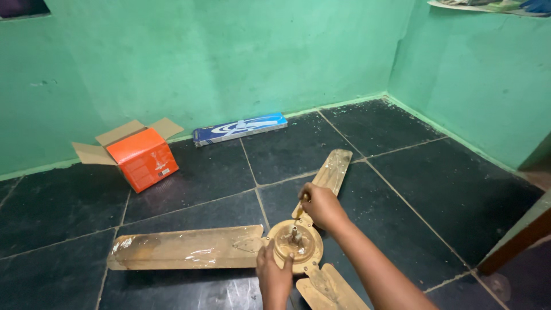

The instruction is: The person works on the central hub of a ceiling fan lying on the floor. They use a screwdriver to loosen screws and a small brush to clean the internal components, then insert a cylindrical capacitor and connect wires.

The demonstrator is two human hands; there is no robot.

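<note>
Nearest me, my left hand (274,275) presses the ceiling fan (295,244) hub on the black floor (402,172), fingers spread flat. My right hand (320,205) grips a screwdriver (301,210) over the hub.

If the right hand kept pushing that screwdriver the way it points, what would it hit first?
The right hand holds a yellow-handled screwdriver angled down and leftward. Going on, its tip would likely first meet the round tan metal motor hub of the ceiling fan, near the blade joint; depth is hard to judge.
</note>
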